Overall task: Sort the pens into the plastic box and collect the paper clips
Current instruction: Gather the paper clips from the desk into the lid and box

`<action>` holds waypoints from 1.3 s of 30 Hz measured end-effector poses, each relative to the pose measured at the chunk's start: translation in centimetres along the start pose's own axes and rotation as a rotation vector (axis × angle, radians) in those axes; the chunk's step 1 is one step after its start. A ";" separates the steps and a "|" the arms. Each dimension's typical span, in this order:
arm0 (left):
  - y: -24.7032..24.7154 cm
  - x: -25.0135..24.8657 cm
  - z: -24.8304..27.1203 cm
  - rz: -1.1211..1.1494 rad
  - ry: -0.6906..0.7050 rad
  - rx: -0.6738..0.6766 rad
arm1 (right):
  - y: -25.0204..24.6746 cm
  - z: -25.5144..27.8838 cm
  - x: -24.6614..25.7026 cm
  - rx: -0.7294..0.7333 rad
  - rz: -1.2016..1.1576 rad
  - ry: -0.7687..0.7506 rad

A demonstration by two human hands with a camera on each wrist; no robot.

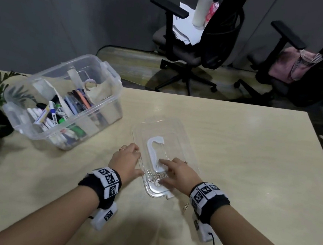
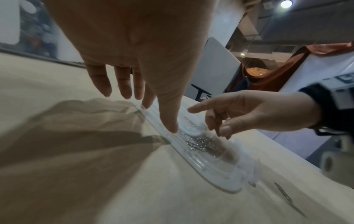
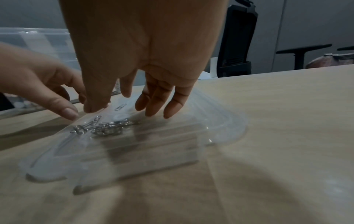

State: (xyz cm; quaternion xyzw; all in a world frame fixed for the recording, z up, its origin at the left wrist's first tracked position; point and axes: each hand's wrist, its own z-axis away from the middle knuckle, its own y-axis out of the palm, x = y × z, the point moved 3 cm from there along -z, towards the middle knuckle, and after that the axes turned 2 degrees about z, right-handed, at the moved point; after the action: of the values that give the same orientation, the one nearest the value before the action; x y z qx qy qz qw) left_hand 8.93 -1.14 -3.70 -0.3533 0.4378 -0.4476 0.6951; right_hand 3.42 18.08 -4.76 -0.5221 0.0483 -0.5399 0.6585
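Dim wrist views, motion blur, soft shadows, wide-angle edge distortion

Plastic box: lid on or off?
Off. The plastic box stands open-topped with pens showing; its clear lid lies flat on the table.

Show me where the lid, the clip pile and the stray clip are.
lid (image 1: 186, 139), head view, bare far right part of it.
clip pile (image 1: 156, 176), head view, middle of the heap.
stray clip (image 1: 186, 206), head view, its middle, on the table.
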 end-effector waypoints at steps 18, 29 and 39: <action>1.7 -1.0 3.0 0.130 0.081 0.066 | 0.2 1.6 -0.8 0.004 -0.057 -0.066; 3.3 -3.0 3.3 0.006 0.047 0.011 | 1.6 2.0 -1.2 0.034 -0.052 -0.054; 4.7 -3.6 3.4 0.136 0.221 0.188 | 2.4 1.5 -1.1 -0.026 -0.087 -0.021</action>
State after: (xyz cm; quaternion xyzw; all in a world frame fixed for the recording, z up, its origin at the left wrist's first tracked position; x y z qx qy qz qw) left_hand 12.73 4.20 -5.58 -0.2049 0.4906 -0.4749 0.7013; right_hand 5.50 19.58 -6.35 -0.5379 0.0259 -0.5617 0.6281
